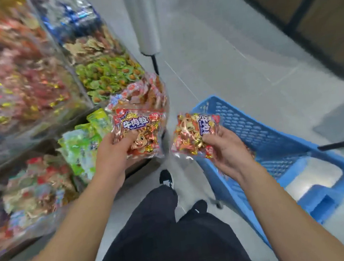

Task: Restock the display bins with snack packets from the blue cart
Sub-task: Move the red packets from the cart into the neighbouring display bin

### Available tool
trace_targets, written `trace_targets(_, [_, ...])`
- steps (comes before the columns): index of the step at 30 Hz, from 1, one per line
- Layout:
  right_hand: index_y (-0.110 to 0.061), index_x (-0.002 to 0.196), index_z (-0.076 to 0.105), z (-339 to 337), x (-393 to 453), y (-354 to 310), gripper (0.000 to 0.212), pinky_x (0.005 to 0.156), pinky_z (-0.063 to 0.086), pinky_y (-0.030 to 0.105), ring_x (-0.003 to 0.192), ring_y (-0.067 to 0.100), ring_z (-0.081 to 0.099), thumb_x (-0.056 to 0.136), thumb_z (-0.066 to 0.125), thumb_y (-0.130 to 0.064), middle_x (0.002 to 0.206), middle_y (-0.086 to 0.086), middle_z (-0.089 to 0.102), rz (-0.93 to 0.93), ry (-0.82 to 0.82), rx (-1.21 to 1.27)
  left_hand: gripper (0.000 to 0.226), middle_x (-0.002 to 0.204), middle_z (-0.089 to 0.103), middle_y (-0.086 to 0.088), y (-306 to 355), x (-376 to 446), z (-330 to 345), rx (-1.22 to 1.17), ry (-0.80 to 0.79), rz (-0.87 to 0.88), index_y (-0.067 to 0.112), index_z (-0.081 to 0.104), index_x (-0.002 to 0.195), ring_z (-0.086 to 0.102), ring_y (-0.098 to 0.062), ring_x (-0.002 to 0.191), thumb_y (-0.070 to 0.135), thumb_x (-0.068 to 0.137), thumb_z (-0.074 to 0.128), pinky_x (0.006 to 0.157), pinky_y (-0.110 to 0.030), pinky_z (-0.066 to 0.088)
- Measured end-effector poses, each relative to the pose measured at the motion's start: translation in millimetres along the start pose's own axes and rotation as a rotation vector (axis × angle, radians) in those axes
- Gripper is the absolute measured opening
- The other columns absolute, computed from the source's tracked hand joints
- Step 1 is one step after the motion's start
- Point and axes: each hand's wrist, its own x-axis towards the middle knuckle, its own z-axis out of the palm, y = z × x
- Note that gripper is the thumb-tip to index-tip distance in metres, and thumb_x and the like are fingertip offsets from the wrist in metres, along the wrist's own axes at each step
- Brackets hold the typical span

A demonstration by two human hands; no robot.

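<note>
A person looks down past dark trousers and black shoes at their own two bare arms reaching forward. The left hand grips a clear snack packet of red and gold wrapped pieces by its lower edge, thumb on top. The right hand pinches a second, matching packet by its corner. The two packets are held side by side, apart, just above the floor gap between shelf and cart.

To the right stands the blue cart, a slotted plastic basket; its inside looks nearly bare, though the view is blurred.

To the left, the display bins rise in tiers, heaped with green, red and mixed packets. Just beyond the left hand's packet, a bin holds red-and-white packs that seem similar.

The step in hand appears to be carrying packets from cart to shelf. The next move likely calls for laying both into that matching bin, one after the other, flat atop the heap so neither slides off.
</note>
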Motion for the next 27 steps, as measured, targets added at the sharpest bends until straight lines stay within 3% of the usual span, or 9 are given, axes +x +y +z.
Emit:
trace_targets(3, [0.003, 0.115, 0.061, 41, 0, -6, 0.026, 0.062, 0.056, 0.027, 0.073, 0.019, 0.070, 0.089, 0.058, 0.005, 0.093, 0.013, 0.073, -0.029, -0.057, -0.101, 0.024, 0.067, 0.069, 0.032, 11, -16, -39, -0.086, 0.104, 0.028, 0.030, 0.050, 0.102, 0.073, -0.003, 0.070, 0.021, 0.093, 0.071, 0.070, -0.038, 0.063])
trace_targets(6, [-0.008, 0.106, 0.065, 82, 5, -12, 0.014, 0.053, 0.053, 0.024, 0.067, 0.014, 0.068, 0.092, 0.061, -0.005, 0.088, 0.007, 0.074, -0.062, -0.086, -0.275, 0.037, 0.094, 0.077, 0.019, 21, -23, -79, -0.157, 0.198, 0.053, 0.020, 0.056, 0.122, 0.074, -0.005, 0.083, 0.029, 0.091, 0.074, 0.086, -0.044, 0.060])
trace_targets(8, [-0.019, 0.100, 0.067, 112, 13, -13, 0.010, 0.046, 0.048, 0.022, 0.061, 0.010, 0.065, 0.092, 0.065, -0.014, 0.081, -0.001, 0.073, -0.106, -0.113, -0.424, 0.058, 0.109, 0.076, 0.006, 28, -23, -106, -0.219, 0.272, 0.053, 0.016, 0.053, 0.138, 0.075, -0.013, 0.091, 0.032, 0.088, 0.077, 0.084, -0.044, 0.061])
trace_targets(10, [-0.026, 0.097, 0.069, 146, 25, -10, 0.007, 0.042, 0.045, 0.021, 0.056, 0.008, 0.062, 0.092, 0.065, -0.023, 0.075, -0.005, 0.071, -0.170, -0.144, -0.537, 0.051, 0.097, 0.078, 0.005, 35, -17, -134, -0.259, 0.325, 0.085, 0.017, 0.056, 0.132, 0.076, -0.013, 0.083, 0.031, 0.087, 0.077, 0.072, -0.037, 0.063])
trace_targets(15, [-0.029, 0.119, 0.063, 238, 62, -4, 0.053, 0.061, 0.054, 0.032, 0.076, 0.017, 0.069, 0.074, 0.068, -0.057, 0.095, -0.006, 0.072, -0.283, -0.193, -0.766, 0.041, 0.099, 0.078, 0.001, 59, 14, -205, -0.338, 0.411, 0.106, 0.016, 0.059, 0.123, 0.076, -0.016, 0.081, 0.030, 0.088, 0.076, 0.067, -0.038, 0.063])
trace_targets(18, [-0.039, 0.112, 0.061, 291, 89, 2, 0.026, 0.045, 0.048, 0.025, 0.055, 0.017, 0.061, 0.088, 0.069, -0.042, 0.082, -0.005, 0.064, -0.273, -0.249, -0.727, 0.041, 0.088, 0.078, 0.011, 78, 41, -247, -0.376, 0.409, 0.140, 0.019, 0.054, 0.125, 0.075, -0.009, 0.075, 0.029, 0.090, 0.075, 0.064, -0.035, 0.063])
trace_targets(20, [-0.048, 0.098, 0.064, 324, 109, 3, 0.018, 0.044, 0.048, 0.024, 0.056, 0.014, 0.062, 0.095, 0.065, -0.030, 0.078, -0.007, 0.065, -0.278, -0.271, -0.718, 0.058, 0.104, 0.076, 0.008, 92, 60, -271, -0.410, 0.412, 0.149, 0.018, 0.048, 0.140, 0.075, -0.006, 0.077, 0.030, 0.090, 0.075, 0.064, -0.032, 0.062])
trace_targets(24, [-0.038, 0.099, 0.066, 382, 142, -2, 0.022, 0.053, 0.054, 0.031, 0.063, 0.010, 0.064, 0.096, 0.062, -0.017, 0.081, -0.012, 0.069, -0.288, -0.293, -0.781, 0.083, 0.138, 0.054, 0.002, 115, 96, -313, -0.430, 0.437, 0.170, 0.018, 0.033, 0.155, 0.065, -0.006, 0.098, 0.037, 0.087, 0.076, 0.075, -0.036, 0.060])
trace_targets(27, [-0.026, 0.100, 0.069, 420, 170, -14, 0.016, 0.066, 0.055, 0.041, 0.073, 0.018, 0.062, 0.091, 0.067, -0.014, 0.085, 0.002, 0.065, -0.374, -0.272, -1.024, 0.090, 0.158, 0.037, 0.000, 125, 119, -335, -0.432, 0.458, 0.187, 0.018, 0.027, 0.158, 0.048, -0.021, 0.132, 0.042, 0.086, 0.076, 0.102, -0.050, 0.051])
